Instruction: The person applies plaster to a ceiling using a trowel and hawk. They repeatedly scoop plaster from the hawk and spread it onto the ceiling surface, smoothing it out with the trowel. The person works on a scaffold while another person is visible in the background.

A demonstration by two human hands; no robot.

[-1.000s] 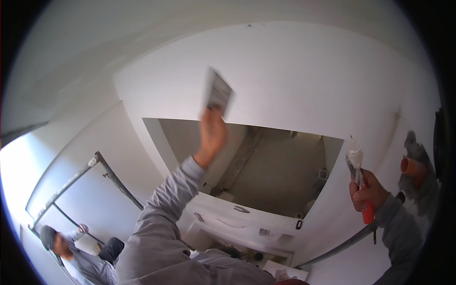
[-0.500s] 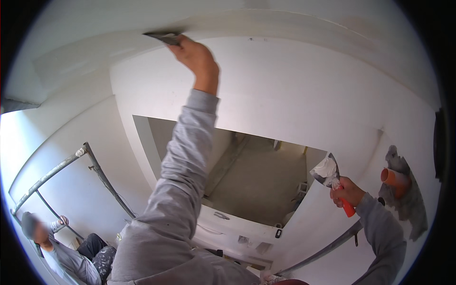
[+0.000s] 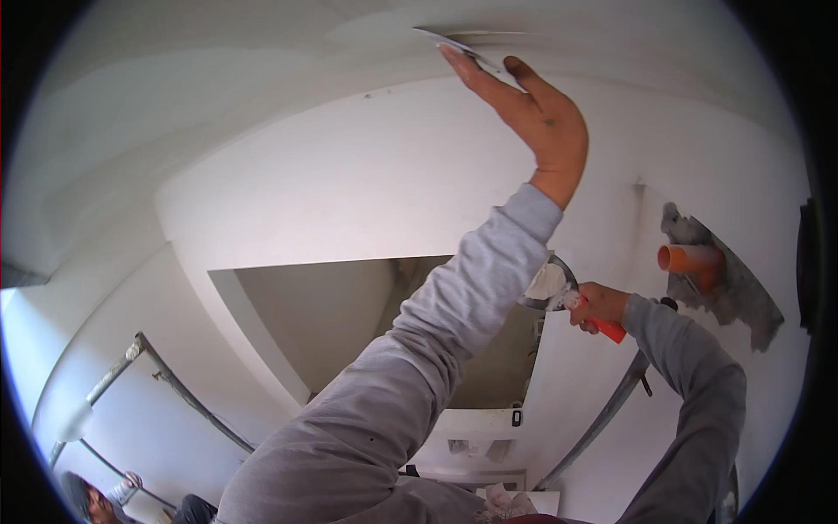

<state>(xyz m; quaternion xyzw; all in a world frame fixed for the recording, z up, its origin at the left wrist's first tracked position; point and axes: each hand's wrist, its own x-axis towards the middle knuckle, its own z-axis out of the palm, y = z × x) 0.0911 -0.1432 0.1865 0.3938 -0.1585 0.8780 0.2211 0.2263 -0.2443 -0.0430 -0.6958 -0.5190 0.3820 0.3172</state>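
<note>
My left hand point(image 3: 532, 118) is raised high and presses a thin flat metal blade point(image 3: 454, 39) against the white ceiling near the top of the wall. The fingers lie along the blade. My right hand point(image 3: 598, 306) stays lower, near the wall opening, gripping the orange handle of a putty trowel point(image 3: 550, 286) whose round blade carries white filler. Both arms wear grey sleeves, and the left arm crosses in front of the trowel blade.
A large rectangular opening point(image 3: 349, 323) is cut in the white wall. An orange pipe stub point(image 3: 685, 258) sticks out of a rough grey patch at right. Metal scaffold tubes point(image 3: 166, 380) run at lower left. Another person point(image 3: 96, 502) sits below.
My left hand has swept the blade to the right along the ceiling. The right hand with the trowel has drawn in behind the left arm.
</note>
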